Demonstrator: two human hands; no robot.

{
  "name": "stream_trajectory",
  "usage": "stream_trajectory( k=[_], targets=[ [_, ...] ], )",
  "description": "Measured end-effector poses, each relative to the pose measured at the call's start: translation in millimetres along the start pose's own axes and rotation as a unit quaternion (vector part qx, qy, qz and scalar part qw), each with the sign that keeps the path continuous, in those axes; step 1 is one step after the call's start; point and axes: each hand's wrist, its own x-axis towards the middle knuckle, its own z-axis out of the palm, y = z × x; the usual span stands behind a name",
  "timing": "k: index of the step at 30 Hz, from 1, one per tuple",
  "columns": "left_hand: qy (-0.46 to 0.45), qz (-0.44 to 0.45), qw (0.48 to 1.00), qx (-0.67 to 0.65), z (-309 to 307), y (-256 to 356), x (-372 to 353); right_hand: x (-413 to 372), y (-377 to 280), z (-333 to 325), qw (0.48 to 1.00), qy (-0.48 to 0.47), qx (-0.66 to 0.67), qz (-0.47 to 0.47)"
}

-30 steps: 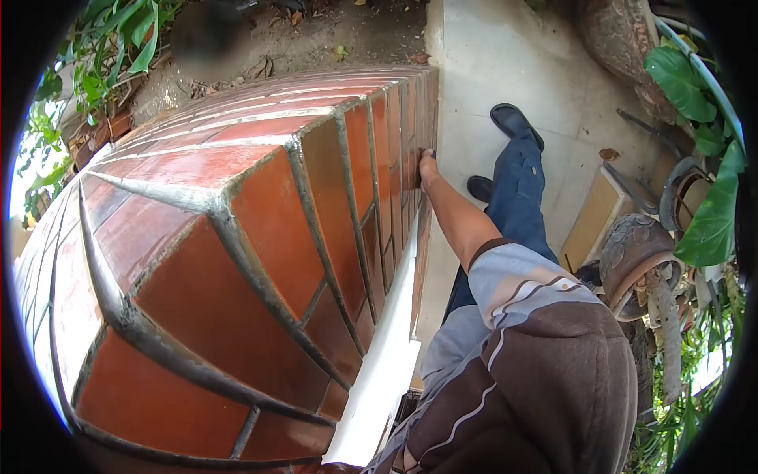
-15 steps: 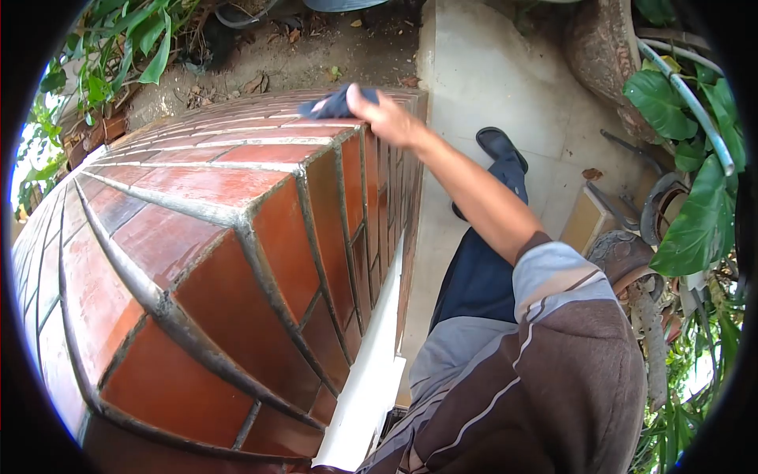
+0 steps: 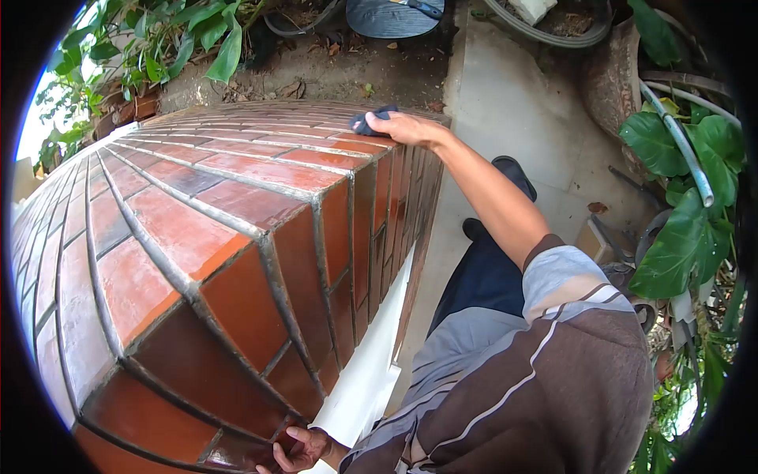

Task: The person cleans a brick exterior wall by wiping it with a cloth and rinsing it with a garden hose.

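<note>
My right hand (image 3: 407,129) reaches out to the far part of the brick-faced wall (image 3: 245,272) and grips a dark blue cloth (image 3: 374,122). The cloth is bunched under the fingers and lies on the top face close to its right edge. Reddish-brown bricks with raised grey joints cover the top and the side of the wall, and some bricks look glossy. At the bottom of the view my left hand (image 3: 298,452) rests by the lower bricks, its fingers apart and no object visible in it. The frame's lower edge cuts off part of this hand.
A white strip (image 3: 365,383) runs along the wall's side, near my body. Pale paving (image 3: 505,103) lies to the right. Leafy plants (image 3: 683,158), a light-blue pipe (image 3: 679,134) and clay pots stand at the right. A dark round lid-like object (image 3: 387,20) lies beyond the wall.
My left hand has come into view at the bottom. The view has shifted, so the wall and my right hand with the cloth appear further right and slightly lower.
</note>
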Motion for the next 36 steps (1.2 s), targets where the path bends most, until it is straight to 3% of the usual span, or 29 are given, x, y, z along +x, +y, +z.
stream_trajectory(
  k=[1,4,5,8,10,12,13,14,16,18,19,21,22,23,25,27,29,30,33,34,36],
  targets=[
    [-0.007,-0.005,1.0,0.001,-1,0,-3,-2,-31,26,0.985,-0.025,0.071,-0.158],
    [0.004,-0.018,0.999,-0.027,3,1,-7,-97,-186,106,0.942,-0.007,-0.008,-0.335],
    [0.022,-0.015,0.998,-0.053,8,0,-4,-100,-201,127,0.887,0.053,-0.033,-0.458],
    [0.083,-0.007,0.99,-0.117,19,-2,-2,-99,-199,115,0.909,0.022,-0.081,-0.408],
    [0.086,-0.008,0.989,-0.124,21,-5,-5,-83,-149,85,0.965,0.062,-0.112,-0.231],
    [0.054,-0.009,0.992,-0.117,20,-9,-7,-58,-66,38,0.985,0.019,0.041,-0.165],
    [0.037,-0.012,0.993,-0.113,16,-9,-8,-53,-28,20,0.995,0.08,-0.044,-0.026],
    [0.042,-0.016,0.993,-0.112,16,-4,-3,-46,4,2,0.992,0.083,-0.084,0.035],
    [0.033,-0.02,0.993,-0.114,13,-7,-4,-40,8,-4,0.994,0.061,-0.073,0.046],
    [0.044,-0.057,0.987,-0.144,19,-3,-11,-38,-53,24,0.998,0.0,0.023,-0.056],
    [0.033,-0.029,0.994,-0.103,15,-4,-6,-41,-97,48,0.999,0.0,0.01,-0.035],
    [0.049,-0.031,0.991,-0.116,17,-4,-4,-49,-196,104,0.979,-0.052,0.079,-0.179],
    [0.057,-0.036,0.99,-0.121,17,-4,-4,-56,-248,127,0.958,-0.131,0.069,-0.244],
    [0.053,-0.041,0.991,-0.118,15,-2,-3,-70,-291,154,0.935,-0.1,-0.009,-0.339],
    [0.045,-0.048,0.991,-0.115,14,1,0,-95,-360,186,0.868,-0.161,0.014,-0.47],
    [0.035,-0.074,0.988,-0.128,15,3,-10,-114,-389,195,0.826,-0.164,-0.01,-0.54],
    [0.023,-0.096,0.986,-0.134,15,2,-22,-101,-378,180,0.841,-0.203,-0.002,-0.502],
    [0.019,-0.1,0.986,-0.133,14,1,-23,-84,-351,175,0.86,-0.159,-0.019,-0.484],
    [0.021,-0.087,0.988,-0.123,14,-3,-27,-63,-238,108,0.962,-0.118,-0.047,-0.24],
    [0.017,-0.094,0.986,-0.137,16,-4,-34,-52,-179,74,0.988,-0.114,-0.065,-0.082],
    [0.008,-0.103,0.982,-0.158,19,-8,-46,-55,-90,33,0.987,0.027,-0.146,-0.069]
  ],
)
